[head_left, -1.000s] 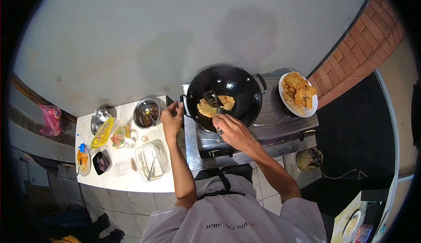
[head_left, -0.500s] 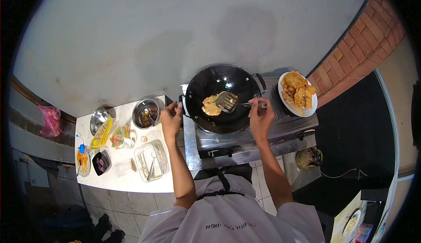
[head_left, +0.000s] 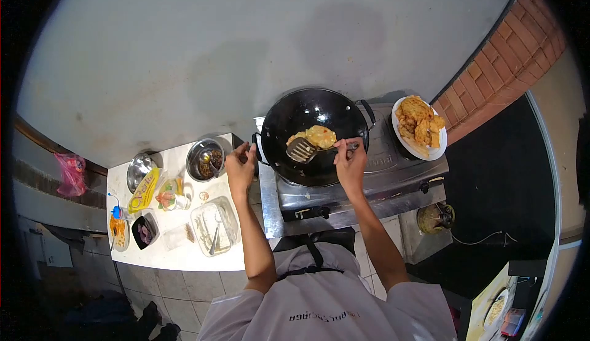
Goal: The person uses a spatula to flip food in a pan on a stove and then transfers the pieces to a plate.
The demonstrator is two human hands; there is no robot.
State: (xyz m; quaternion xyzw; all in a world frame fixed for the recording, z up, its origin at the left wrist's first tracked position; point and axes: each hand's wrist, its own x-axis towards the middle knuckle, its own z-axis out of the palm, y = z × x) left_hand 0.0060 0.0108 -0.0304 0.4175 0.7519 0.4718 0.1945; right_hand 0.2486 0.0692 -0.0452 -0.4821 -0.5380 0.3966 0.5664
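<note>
A black wok (head_left: 332,110) sits on the stove, with a yellow-orange fritter (head_left: 321,135) in it. My right hand (head_left: 351,167) is closed around the handle of a slotted spatula (head_left: 302,150). The spatula's blade is low in the wok, overlapping the near left edge of the fritter. At the wok's left side, my left hand (head_left: 241,161) has its fingers bent in at the loop handle (head_left: 256,148), with the fingertips right on it. Part of that grip is hidden.
Right of the wok, a white plate (head_left: 437,151) holds several golden fritters (head_left: 416,117). The steel stove (head_left: 375,184) adjoins a white table (head_left: 175,261). On that table are a metal bowl with dark sauce (head_left: 206,159), a yellow packet (head_left: 145,188) and a clear container (head_left: 214,225).
The spatula has moved left and slightly down, and more of the fritter now shows above and right of its blade. My right hand has shifted left. My left hand stays by the wok handle.
</note>
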